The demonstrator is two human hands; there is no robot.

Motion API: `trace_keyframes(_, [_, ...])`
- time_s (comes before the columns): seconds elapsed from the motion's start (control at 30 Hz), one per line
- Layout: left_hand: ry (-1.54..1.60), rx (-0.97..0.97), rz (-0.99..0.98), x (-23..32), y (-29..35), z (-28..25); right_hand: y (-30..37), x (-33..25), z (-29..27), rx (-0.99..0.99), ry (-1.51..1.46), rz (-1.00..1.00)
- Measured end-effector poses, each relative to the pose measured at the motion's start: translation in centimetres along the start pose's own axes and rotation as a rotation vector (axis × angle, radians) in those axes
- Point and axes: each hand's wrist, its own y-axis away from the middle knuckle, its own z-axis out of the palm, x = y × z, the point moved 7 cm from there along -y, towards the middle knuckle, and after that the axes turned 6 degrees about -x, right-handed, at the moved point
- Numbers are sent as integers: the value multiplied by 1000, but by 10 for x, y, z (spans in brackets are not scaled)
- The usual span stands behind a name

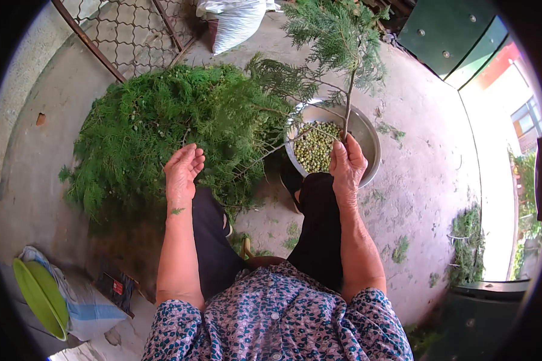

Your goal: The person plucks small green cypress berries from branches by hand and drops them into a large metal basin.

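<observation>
My right hand (348,163) grips the woody stem of a leafy evergreen branch (350,99). The branch stands up from the fingers, and its feathery green sprays spread forward and to the left. Below it is a round metal basin (370,144) with many small, round, yellow-green seed cones (313,146) inside. At the near edge of a big heap of cut evergreen branches (156,120), my left hand (184,169) has its fingers curled together; whatever may be inside them is hidden. A small green sprig (177,211) clings to my left wrist.
A white sack (241,21) stands at the far side beside a metal mesh frame (132,30). At lower left are a green basin (41,295) and a pale sack (93,310). Loose sprigs (400,249) lie on the concrete floor to the right, near a bright doorway (491,156).
</observation>
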Motion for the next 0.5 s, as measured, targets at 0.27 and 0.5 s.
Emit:
trace_keyframes(0.27, [-19,5,-26,-1,2,-1,1,-3,5,-144,-56,109])
trace_keyframes(0.5, [-28,-6,-32,-2,0,-3,4,12,19,-314,-355,437])
